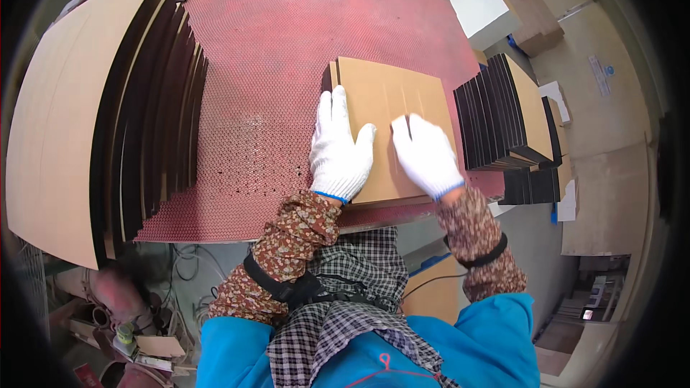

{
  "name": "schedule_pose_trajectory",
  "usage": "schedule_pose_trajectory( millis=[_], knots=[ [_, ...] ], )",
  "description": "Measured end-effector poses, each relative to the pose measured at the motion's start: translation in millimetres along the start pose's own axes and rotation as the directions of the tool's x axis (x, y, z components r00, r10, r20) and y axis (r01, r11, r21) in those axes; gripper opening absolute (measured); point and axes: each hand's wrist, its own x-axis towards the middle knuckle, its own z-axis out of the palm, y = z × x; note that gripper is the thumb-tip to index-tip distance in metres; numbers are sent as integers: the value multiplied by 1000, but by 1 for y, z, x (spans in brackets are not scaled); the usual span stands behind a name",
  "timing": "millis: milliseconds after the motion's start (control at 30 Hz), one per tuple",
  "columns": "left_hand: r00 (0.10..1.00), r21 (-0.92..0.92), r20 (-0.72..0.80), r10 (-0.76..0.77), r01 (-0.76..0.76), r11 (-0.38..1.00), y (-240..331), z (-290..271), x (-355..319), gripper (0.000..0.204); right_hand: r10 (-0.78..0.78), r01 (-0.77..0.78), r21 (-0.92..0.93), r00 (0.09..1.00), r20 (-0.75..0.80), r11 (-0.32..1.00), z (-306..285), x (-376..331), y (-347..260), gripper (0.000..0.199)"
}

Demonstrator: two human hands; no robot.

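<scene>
we note a red perforated work surface (273, 50) covering the bench. at its left edge stands a large fanned row of tan boards with dark edges (108, 115), leaning on edge and overlapping one another. at the right edge sits a smaller stack of dark-edged panels (507, 111), tan on the top face, with more dark panels (532, 185) just below it. beyond the far right corner we see a white block (483, 8) beside brown cartons (535, 18). under the bench at lower left lie loose cables (188, 262) and a flat cardboard scrap (159, 345).
</scene>
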Motion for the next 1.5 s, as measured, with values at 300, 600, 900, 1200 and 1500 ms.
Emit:
schedule_pose_trajectory(
  millis=[300, 600, 900, 1200, 1500],
  knots=[
    [999, 20, -9, 31, -31, 999, 4, -3, 6, 79, 49, -48, 65, 999, -6, 997, 41, 79, 46, 20],
    [1000, 13, 9, -14, 14, 1000, 5, -6, 9, 81, -229, 238, -79, 967, 110, 968, -27, -19, -7, 21],
    [999, 101, -30, 30, -26, 995, 4, -13, -9, 76, 312, -293, 124, 932, -183, 948, -34, -113, 10, 19],
    [980, 312, 51, -190, 165, 936, 26, -40, -41, 60, 663, -616, 304, 745, -75, 727, -18, -114, 7, 33],
    [983, 14, -183, -12, 15, 1000, 91, -92, -70, 49, 664, -350, 930, 671, 331, -109, -3, -153, -26, 34]
  ],
)
